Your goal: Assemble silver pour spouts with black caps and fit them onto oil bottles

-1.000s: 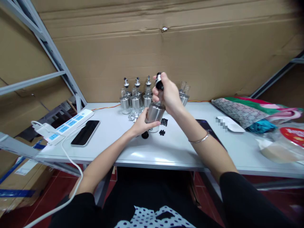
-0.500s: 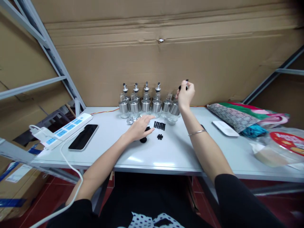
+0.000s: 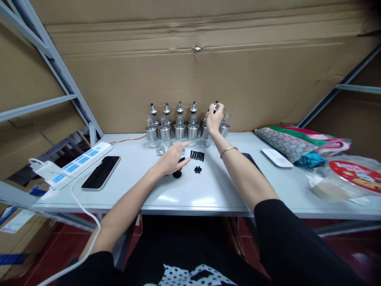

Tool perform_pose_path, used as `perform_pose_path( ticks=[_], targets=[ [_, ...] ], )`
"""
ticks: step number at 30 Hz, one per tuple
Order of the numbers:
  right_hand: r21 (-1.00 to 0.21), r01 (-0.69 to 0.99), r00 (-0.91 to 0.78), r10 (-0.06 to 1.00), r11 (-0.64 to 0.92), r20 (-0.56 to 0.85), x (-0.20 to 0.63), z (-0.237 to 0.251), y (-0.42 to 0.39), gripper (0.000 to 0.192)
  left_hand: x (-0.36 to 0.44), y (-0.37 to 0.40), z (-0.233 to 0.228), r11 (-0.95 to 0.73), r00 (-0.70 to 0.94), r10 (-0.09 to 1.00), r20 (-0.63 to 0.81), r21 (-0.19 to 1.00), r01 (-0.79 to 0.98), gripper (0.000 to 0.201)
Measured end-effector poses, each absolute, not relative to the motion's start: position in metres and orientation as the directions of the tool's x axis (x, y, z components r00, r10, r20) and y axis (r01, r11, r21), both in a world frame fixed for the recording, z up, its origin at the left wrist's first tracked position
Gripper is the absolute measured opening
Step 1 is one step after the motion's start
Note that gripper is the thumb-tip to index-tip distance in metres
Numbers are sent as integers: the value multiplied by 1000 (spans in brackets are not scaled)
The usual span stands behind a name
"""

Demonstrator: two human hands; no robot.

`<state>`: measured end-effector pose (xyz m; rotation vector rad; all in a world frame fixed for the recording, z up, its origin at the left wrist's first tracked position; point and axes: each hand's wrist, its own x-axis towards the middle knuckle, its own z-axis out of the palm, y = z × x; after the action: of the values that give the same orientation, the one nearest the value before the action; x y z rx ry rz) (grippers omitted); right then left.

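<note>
My right hand (image 3: 215, 117) is closed on a black-tipped pour spout (image 3: 216, 103) behind the front bottles. A bottle under that spout is mostly hidden by the hand and the bottles. To its left, several glass-and-steel bottles with pour spouts (image 3: 194, 106) form a back row. Bottles without spouts (image 3: 179, 132) stand in front, and another bottle (image 3: 225, 128) is right of my wrist. My left hand (image 3: 174, 159) rests on the table, fingers stretched out, beside black round parts (image 3: 177, 174) and shiny metal pieces (image 3: 160, 151), partly covering both.
Small black tubes (image 3: 197, 155) and black caps (image 3: 198, 169) lie mid-table. On the left are a power strip (image 3: 81, 163) and a phone (image 3: 101, 172). A dark phone (image 3: 250, 159), white device (image 3: 276, 159), patterned bag (image 3: 294, 143) and plastic tub (image 3: 345, 182) are on the right.
My right hand has moved left with the pour spout, to the end of the back row. The tilted bottle at the right now stands more upright. My left hand stays nearly in place.
</note>
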<state>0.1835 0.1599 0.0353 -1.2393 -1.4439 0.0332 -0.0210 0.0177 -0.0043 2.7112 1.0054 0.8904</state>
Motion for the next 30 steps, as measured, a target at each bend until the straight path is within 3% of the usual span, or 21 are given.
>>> perform_pose_path(
  ticks=[3,10,14,19,23,27,30],
  targets=[
    [-688,597,360,628,413,689,184,28,166,53,-22,19,-6,-766,602,636,482,305,566,47],
    [-548,736,334,491,398,804,174,31,162,48,-23,21,-5,-789,586,598,546,273,551,44],
    [-507,685,111,613,523,782,148,41,118,47,-24,23,-5,-749,470,590,657,227,623,41],
    [-583,589,-94,764,560,639,123,18,52,38,-26,28,-9,-687,303,586,752,262,678,27],
    [-685,562,-51,845,464,532,121,2,31,33,-26,29,-13,-724,351,544,762,216,655,26],
    [-660,633,-21,861,405,508,123,1,27,34,-22,27,-13,-773,450,521,725,176,610,29],
    [-640,622,-98,856,451,508,126,1,25,35,-23,27,-11,-772,452,553,700,226,595,24]
  ],
)
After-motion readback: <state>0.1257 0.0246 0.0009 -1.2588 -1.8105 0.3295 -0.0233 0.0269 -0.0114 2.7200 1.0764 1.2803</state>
